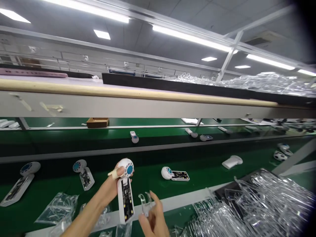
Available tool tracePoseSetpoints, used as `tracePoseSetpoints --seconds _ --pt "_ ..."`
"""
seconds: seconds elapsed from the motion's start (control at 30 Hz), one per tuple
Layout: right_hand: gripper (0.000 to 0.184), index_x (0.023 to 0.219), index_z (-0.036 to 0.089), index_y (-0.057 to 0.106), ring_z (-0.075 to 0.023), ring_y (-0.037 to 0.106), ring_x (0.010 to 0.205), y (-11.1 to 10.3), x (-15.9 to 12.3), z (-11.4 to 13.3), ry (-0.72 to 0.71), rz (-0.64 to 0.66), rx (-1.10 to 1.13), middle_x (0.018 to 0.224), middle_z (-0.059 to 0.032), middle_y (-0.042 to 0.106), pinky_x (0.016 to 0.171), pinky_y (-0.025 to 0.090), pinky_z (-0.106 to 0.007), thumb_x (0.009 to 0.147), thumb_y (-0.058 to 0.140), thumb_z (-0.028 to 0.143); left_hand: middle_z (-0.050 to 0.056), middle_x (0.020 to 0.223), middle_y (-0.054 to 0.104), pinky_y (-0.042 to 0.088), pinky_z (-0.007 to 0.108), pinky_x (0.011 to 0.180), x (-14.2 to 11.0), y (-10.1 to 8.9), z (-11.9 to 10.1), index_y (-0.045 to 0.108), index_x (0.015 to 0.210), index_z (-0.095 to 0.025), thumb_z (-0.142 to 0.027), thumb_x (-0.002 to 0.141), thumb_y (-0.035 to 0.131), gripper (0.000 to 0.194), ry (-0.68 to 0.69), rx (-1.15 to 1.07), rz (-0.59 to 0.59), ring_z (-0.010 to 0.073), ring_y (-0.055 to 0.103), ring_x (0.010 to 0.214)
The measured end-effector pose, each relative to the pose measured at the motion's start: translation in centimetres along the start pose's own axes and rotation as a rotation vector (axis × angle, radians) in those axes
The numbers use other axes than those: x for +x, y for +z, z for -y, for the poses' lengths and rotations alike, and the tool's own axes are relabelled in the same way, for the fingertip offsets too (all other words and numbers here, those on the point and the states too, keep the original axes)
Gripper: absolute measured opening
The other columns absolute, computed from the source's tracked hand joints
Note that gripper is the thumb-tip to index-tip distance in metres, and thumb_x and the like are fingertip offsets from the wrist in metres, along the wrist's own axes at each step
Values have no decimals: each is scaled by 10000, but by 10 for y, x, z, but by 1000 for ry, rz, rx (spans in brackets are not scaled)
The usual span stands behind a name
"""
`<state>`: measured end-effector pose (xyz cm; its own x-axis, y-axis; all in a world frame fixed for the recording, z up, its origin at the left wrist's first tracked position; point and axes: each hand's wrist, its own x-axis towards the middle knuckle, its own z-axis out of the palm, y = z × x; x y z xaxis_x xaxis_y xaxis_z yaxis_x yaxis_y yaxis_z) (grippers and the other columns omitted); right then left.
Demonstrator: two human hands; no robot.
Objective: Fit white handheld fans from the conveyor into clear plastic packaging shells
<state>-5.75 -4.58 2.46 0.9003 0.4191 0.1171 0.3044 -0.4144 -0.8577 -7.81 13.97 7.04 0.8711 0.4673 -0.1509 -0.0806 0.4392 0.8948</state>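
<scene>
In my left hand (112, 185) is a white handheld device (120, 205), gripped by its round head with a blue centre. Its long body hangs down, its face uncovered to show a dark circuit board. A beige wrap covers part of my left thumb. Between the thumb and fingers of my right hand (156, 220) is a clear plastic clip-like piece (146, 206), just right of the device and apart from it. A similar white device (180, 176) lies on the green belt beyond my right hand. Another device (86, 178) lies left of my left hand.
A big heap of clear plastic pieces (278, 204) fills the lower right. Clear plastic bags (58, 207) lie at lower left. More white devices (232, 162) are spread along the belt. A shelf edge (148, 106) crosses above, and a brown box (97, 123) sits farther back.
</scene>
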Motion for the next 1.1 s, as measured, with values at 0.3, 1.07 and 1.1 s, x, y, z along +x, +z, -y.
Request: tracePoseSetpoints --seconds 0.3,1.07,1.1 --pt "486 1383 337 283 -277 606 865 26 -16 60 -371 -83 -377 999 -102 553 610 523 -346 914 322 456 62 947 693 476 345 848 -70 29 -21 406 1316 -227 -339 713 690 676 3 -493 -7 212 646 857" --pt "563 539 234 571 -220 593 554 70 17 77 -118 95 5 562 -51 649 576 428 -294 881 254 550 120 930 682 460 323 773 -106 -17 -15 639 904 -154 -398 634 716 373 210 54 -491 259 628 868" --pt "567 513 234 575 -217 591 519 80 26 75 -137 108 -21 523 -48 638 539 429 -290 879 274 544 135 956 680 459 334 782 -101 -30 -17 638 941 -145 -397 640 706 398 155 68 -468 276 626 895"
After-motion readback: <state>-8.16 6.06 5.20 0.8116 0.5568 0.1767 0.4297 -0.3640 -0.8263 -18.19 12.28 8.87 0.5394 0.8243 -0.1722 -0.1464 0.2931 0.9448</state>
